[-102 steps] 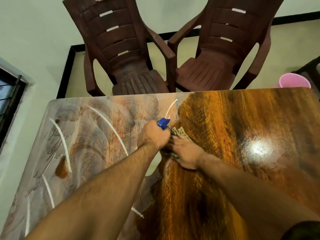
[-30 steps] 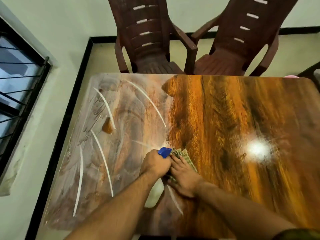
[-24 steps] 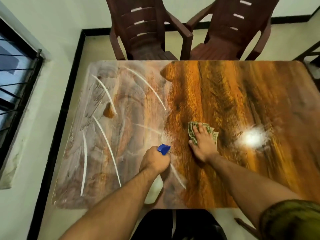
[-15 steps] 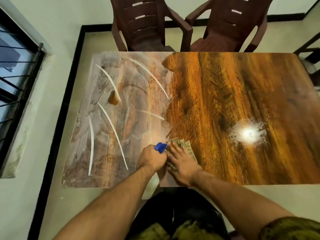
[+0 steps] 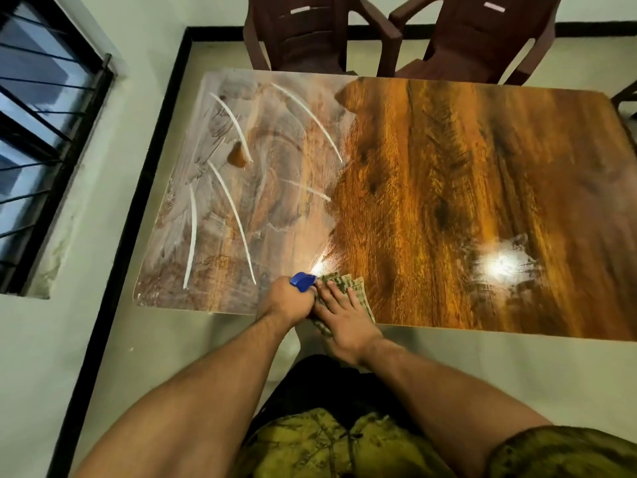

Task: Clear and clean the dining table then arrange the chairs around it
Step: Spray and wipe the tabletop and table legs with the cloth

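Observation:
The wooden dining table (image 5: pixel 448 188) fills the middle of the view; its left part is smeared grey-white with curved white foam streaks (image 5: pixel 234 208). My left hand (image 5: pixel 286 301) grips a spray bottle with a blue nozzle (image 5: pixel 302 281); the bottle's white body is mostly hidden below the hand. My right hand (image 5: pixel 344 319) presses flat with straight fingers on a green patterned cloth (image 5: pixel 348 288) at the table's near edge, right beside the left hand.
Two dark brown plastic armchairs (image 5: pixel 310 36) (image 5: pixel 482 39) stand at the table's far side. A barred window (image 5: pixel 41 132) is in the left wall. Part of another chair (image 5: pixel 625 98) shows at the right edge. Bare floor lies left of the table.
My right hand swept the cloth out to the right and back to the near edge beside the left hand. The view has pulled back from the table; the left hand keeps holding the bottle.

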